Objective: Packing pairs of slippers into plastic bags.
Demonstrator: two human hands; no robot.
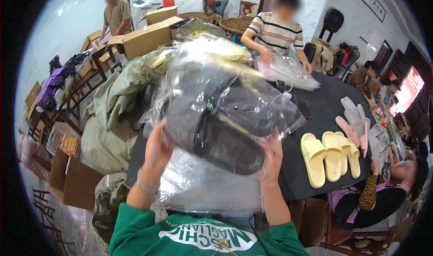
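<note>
"When you start left of the black table (327, 105), what comes first?"

"A cardboard box (76, 180), then greenish sacks (108, 138) just beside the table."

"And the left hand (158, 143)?"

"Over the table's near part, grasping the left side of a clear bag of dark slippers (191, 114)."

"So where are those slippers?"

"Raised above the table, inside the plastic, between both hands. Clear sheeting (207, 184) lies below them at the table's near edge."

"Is the right hand (272, 156) gripping too?"

"Yes, fingers closed on the bag's lower right side, above the table."

"Further right?"

"At the table's far edge, a person in a striped top (276, 32) handles clear packaging (288, 73). On the table's right part sit yellow slippers (333, 159), then pink slippers (348, 130) and grey slippers (355, 115)."
</note>
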